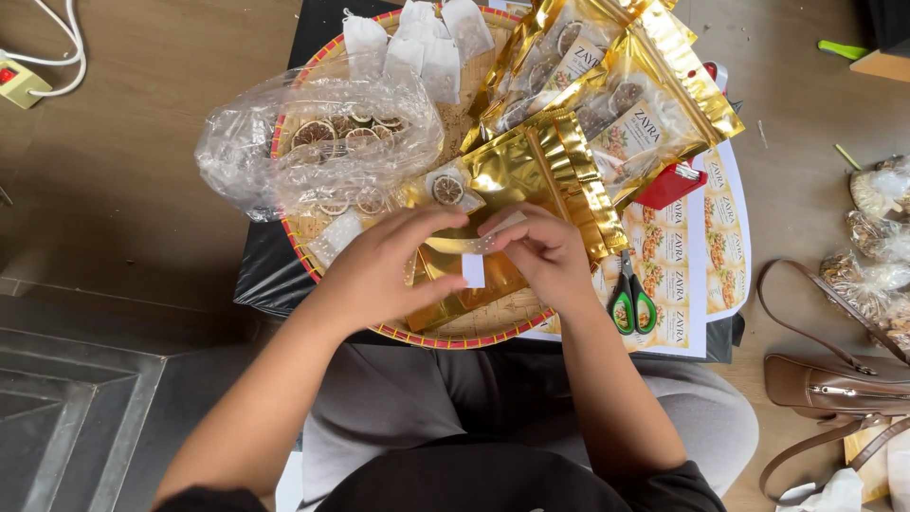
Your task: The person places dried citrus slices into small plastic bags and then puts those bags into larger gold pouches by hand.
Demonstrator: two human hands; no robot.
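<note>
My left hand [384,265] and my right hand [540,251] meet over a round woven tray [445,334] and together pinch a gold foil pouch [502,180] with a clear front at its mouth. A small white tag [473,270] hangs down between my fingers. A dried citrus slice [447,190] shows inside the pouch just beyond my hands. A crumpled clear plastic bag [318,137] of dried citrus slices lies on the tray's left side. White empty tea bags [417,43] sit at the tray's far edge.
Several filled gold pouches [616,85] are piled at the tray's right. Green-handled scissors [630,299] lie on sheets of printed labels [701,256]. A red object [668,185] sits under the pouches. A brown handbag [839,384] and bags of dried goods [877,246] lie on the floor at right.
</note>
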